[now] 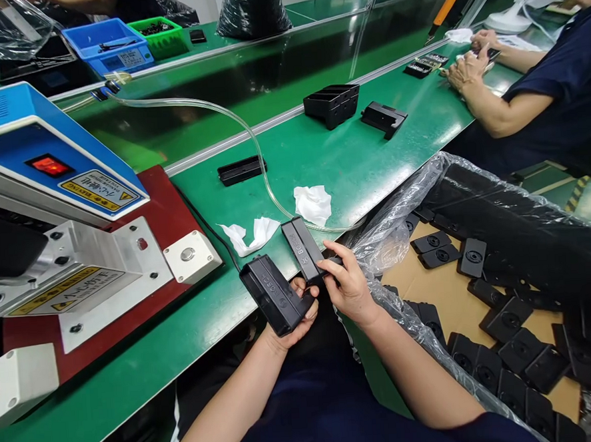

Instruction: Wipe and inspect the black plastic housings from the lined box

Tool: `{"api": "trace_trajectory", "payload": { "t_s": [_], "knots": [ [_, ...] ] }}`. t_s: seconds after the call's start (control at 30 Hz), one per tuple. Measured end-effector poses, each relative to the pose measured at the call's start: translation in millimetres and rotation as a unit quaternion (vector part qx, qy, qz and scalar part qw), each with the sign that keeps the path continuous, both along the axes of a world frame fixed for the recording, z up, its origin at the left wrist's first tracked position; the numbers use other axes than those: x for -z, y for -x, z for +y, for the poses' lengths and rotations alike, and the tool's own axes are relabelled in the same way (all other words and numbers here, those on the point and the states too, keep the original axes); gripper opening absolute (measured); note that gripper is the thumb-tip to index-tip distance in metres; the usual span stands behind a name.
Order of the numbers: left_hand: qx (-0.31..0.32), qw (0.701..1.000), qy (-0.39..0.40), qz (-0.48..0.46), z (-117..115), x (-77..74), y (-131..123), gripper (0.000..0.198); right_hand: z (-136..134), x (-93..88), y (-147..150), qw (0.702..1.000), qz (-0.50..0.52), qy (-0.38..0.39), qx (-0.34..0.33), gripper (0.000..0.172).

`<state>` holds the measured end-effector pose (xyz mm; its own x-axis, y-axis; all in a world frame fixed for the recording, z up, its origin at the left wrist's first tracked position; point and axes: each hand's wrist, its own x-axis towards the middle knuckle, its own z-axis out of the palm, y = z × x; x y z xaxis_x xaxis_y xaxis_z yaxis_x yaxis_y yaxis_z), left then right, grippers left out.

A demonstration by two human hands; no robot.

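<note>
Near the bench's front edge, my left hand [299, 317] is wrapped round a black plastic housing [274, 295] with raised lettering on its face. My right hand [350, 285] pinches a second black plastic housing [301, 247], narrower in view and marked with light BOSCH lettering. The two housings are close together, the right one a little higher and farther away; whether they touch I cannot tell. Crumpled white tissue [251, 236] lies just beyond the left housing, and another white tissue [313, 205] sits behind the right one.
A blue press machine [45, 143] on a red base stands at left, with a white button box [192, 256]. A clear hose [208, 106] crosses the green bench [291, 148]. Black parts [332, 105] lie farther back. At right are a lined box of black pieces [506, 318] and a co-worker's hands [471, 70].
</note>
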<state>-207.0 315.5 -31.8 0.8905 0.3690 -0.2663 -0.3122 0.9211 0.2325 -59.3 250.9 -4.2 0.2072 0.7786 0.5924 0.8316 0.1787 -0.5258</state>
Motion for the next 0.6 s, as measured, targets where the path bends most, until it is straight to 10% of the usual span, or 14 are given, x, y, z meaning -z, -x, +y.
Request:
{"api": "trace_trajectory", "payload": {
  "t_s": [0.6],
  "knots": [
    [-0.005,0.994,0.096,0.05,-1.9,-16.9,5.8,0.023,-1.1,1.4,-0.3,1.0,0.001,0.005,-0.001,0.053]
  ]
}}
